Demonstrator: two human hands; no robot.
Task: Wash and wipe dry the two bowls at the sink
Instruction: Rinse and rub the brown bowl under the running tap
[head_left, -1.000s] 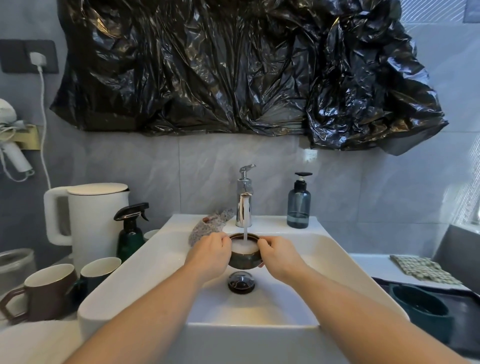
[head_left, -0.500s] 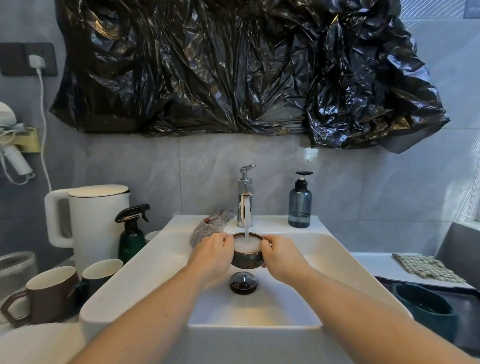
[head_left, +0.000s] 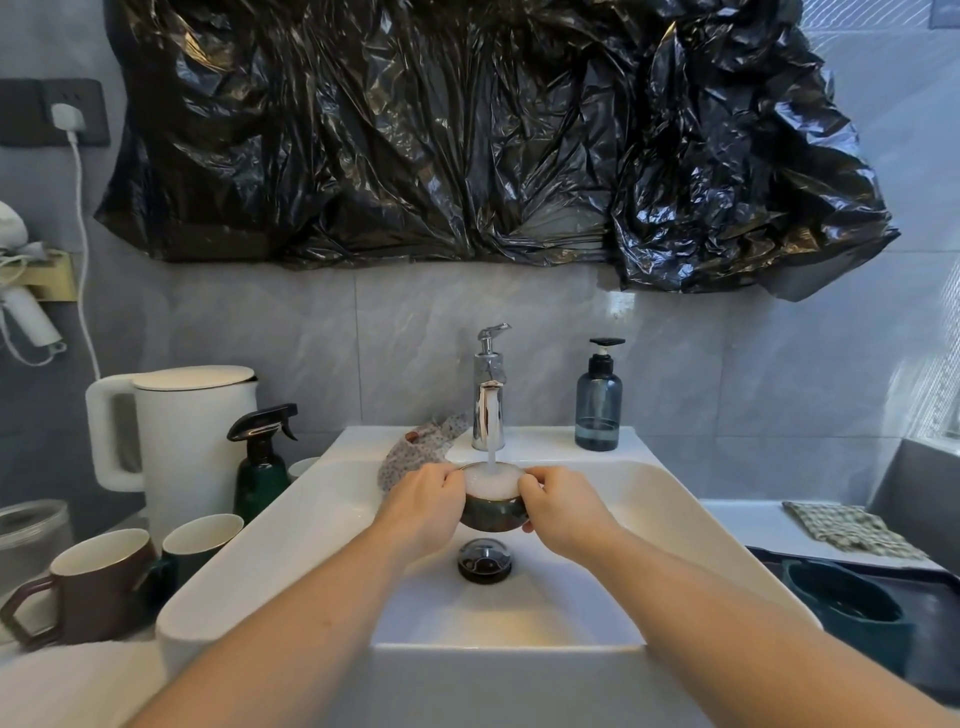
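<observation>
Holding the bowl (head_left: 491, 512) under the tap (head_left: 488, 410), over the sink (head_left: 670, 499) — water pouring in. Left hand (head_left: 422, 506) and right hand (head_left: 563, 512), fingers curled tight round the rim — one each side.

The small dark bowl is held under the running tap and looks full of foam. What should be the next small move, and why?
Probably tilt the small dark glazed bowl to pour out the foamy water. The left hand and right hand grip its sides under the chrome tap, whose stream keeps filling it to the rim, above the white sink.
</observation>
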